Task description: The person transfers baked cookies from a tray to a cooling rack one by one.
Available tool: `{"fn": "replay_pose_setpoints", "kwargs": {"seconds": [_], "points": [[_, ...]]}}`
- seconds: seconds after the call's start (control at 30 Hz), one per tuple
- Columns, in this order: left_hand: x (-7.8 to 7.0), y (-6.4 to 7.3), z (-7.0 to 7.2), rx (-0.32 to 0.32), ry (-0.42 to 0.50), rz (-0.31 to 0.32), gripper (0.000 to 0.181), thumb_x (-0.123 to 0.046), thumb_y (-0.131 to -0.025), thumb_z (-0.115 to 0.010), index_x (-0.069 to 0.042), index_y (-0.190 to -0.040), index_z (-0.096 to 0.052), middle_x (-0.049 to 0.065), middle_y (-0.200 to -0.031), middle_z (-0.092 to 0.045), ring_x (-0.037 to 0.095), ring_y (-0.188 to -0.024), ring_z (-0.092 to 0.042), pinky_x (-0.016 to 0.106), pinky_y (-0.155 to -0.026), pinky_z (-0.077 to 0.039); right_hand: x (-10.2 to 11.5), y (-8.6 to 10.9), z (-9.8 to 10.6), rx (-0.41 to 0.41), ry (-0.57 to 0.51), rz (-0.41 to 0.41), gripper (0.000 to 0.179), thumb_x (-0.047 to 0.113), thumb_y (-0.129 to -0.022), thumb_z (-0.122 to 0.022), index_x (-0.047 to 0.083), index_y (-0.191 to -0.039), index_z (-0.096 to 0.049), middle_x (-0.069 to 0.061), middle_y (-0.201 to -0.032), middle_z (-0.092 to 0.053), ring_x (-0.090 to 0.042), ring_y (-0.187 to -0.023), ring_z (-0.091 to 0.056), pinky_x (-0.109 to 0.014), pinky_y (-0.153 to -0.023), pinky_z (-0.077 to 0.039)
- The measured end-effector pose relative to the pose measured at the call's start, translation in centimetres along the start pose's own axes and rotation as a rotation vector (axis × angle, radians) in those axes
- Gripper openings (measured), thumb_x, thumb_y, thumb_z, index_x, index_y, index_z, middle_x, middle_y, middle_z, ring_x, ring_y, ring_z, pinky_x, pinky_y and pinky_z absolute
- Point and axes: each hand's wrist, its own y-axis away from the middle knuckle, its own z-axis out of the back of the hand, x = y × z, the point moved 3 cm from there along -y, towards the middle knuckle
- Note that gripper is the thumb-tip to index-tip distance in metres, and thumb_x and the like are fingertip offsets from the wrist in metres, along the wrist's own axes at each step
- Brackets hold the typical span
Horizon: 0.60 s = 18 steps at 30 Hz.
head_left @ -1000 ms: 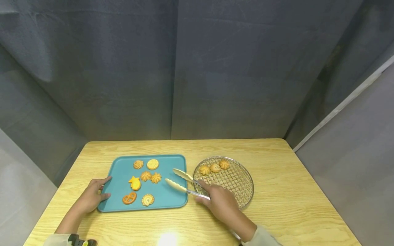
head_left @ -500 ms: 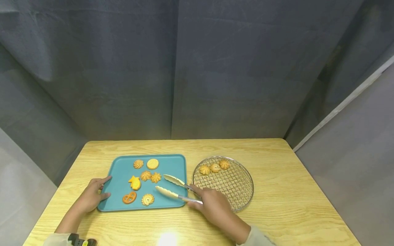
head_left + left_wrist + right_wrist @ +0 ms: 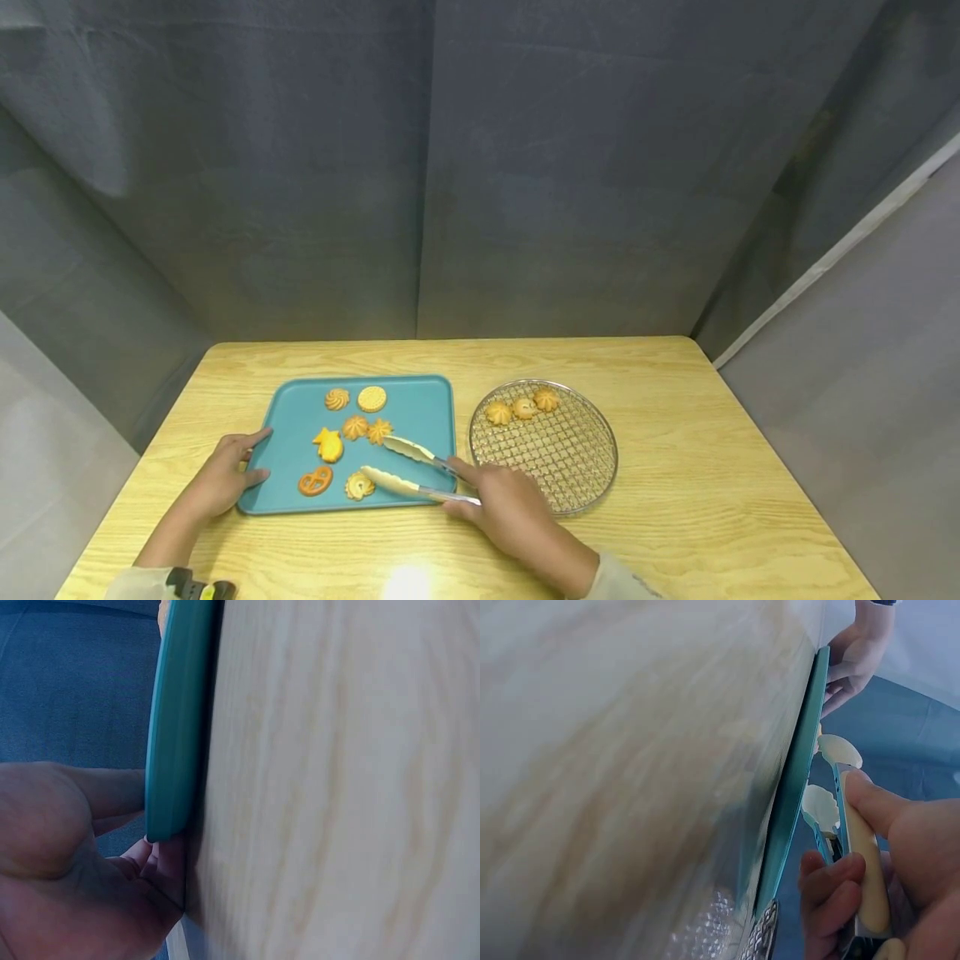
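My right hand (image 3: 513, 508) grips a pair of tongs (image 3: 862, 862), thumb on one arm and fingers curled round the other. The tongs' cream scalloped tips are spread apart over the right half of a teal tray (image 3: 420, 400). One tip overlaps the ring-shaped cookie (image 3: 358, 486); the other reaches the star-shaped cookie (image 3: 379, 431). Nothing lies between the tips. At the tray's left edge my left hand (image 3: 223, 477) pinches the rim, thumb above and fingers at the side and underneath in the left wrist view. A pretzel (image 3: 315, 481) and a fish-shaped cookie (image 3: 329, 447) lie nearer that hand.
Right of the tray is a round wire rack (image 3: 577, 442) with 3 cookies (image 3: 522, 409) along its far left part. A swirl cookie (image 3: 337, 399) and a round cookie (image 3: 372, 399) lie at the tray's back. Grey curtains (image 3: 562, 167) surround the wooden table (image 3: 697, 467).
My right hand has moved left and slightly toward me, carrying the spread tongs from the tray's right edge to the cookies. My left hand and the cookies have stayed in place.
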Motion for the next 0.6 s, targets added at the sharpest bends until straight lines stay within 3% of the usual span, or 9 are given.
{"fn": "replay_pose_setpoints", "kwargs": {"seconds": [0.27, 0.5, 0.6], "points": [[0.2, 0.1, 0.0, 0.005, -0.003, -0.005, 0.066, 0.000, -0.097, -0.065, 0.011, -0.154, -0.035, 0.037, -0.141, -0.035, 0.055, -0.122, -0.048, 0.063, -0.097, -0.051, 1.1, -0.1, -0.3, 0.045, -0.007, -0.005, 0.066, 0.059, -0.089, -0.070, 0.032, -0.148, -0.057, 0.001, -0.087, -0.071, -0.005, -0.062, -0.051, -0.022, -0.052, -0.042], [0.0, 0.2, 0.0, 0.008, -0.003, -0.001, 0.066, -0.001, -0.097, -0.065, 0.010, -0.154, -0.034, 0.037, -0.141, -0.034, 0.056, -0.123, -0.047, 0.064, -0.097, -0.050, 2.1, -0.1, -0.4, 0.052, -0.002, 0.024, 0.066, 0.059, -0.089, -0.070, 0.030, -0.148, -0.059, 0.002, -0.088, -0.072, -0.011, -0.071, -0.062, -0.026, -0.058, -0.049], [0.0, 0.2, 0.0, 0.004, -0.002, -0.004, 0.066, 0.000, -0.097, -0.065, 0.010, -0.154, -0.034, 0.037, -0.141, -0.035, 0.056, -0.123, -0.047, 0.063, -0.097, -0.051, 2.3, -0.2, -0.5, 0.046, -0.008, 0.031, 0.066, 0.058, -0.089, -0.070, 0.029, -0.147, -0.059, 0.003, -0.086, -0.071, -0.008, -0.068, -0.060, -0.024, -0.056, -0.047]]}}
